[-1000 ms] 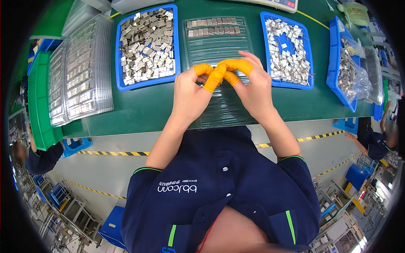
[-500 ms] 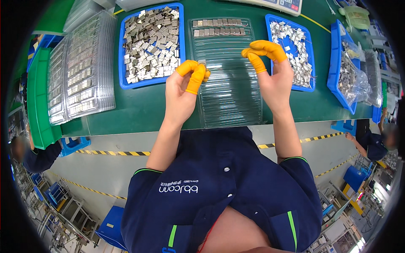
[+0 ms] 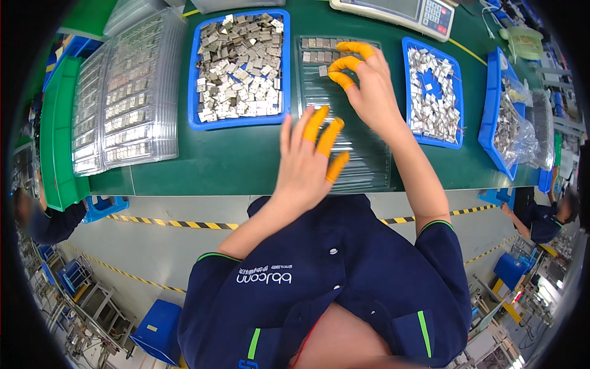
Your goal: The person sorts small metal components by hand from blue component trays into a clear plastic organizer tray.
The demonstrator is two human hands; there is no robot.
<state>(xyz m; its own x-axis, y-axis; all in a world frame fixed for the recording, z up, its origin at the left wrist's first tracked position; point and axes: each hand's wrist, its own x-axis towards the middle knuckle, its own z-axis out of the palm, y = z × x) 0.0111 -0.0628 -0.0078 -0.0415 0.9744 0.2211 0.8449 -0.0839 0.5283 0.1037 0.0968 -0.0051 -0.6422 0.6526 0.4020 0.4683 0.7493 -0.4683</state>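
A clear ribbed plastic tray (image 3: 369, 163) lies on the green table in front of me, with a row of small grey metal parts (image 3: 314, 43) along its far edge. My right hand (image 3: 375, 92), orange finger cots on its fingertips, curls over the tray's far end. Its thumb tip is right beside a single metal part (image 3: 322, 71) in the second row. My left hand (image 3: 304, 163) hovers over the tray's near left part, fingers spread, several of them in orange cots, holding nothing.
Blue bins of loose metal parts flank the tray, one left (image 3: 239, 67) and one right (image 3: 433, 92), with a third bin holding a plastic bag (image 3: 510, 117) further right. Filled clear trays (image 3: 123, 98) are stacked at left beside a green crate (image 3: 55, 135). A weighing scale (image 3: 399, 9) stands behind.
My hands, joined over the tray a second ago, have parted. The right went toward the right bin, then back left to the tray's far rows. The left dropped nearer and spread open.
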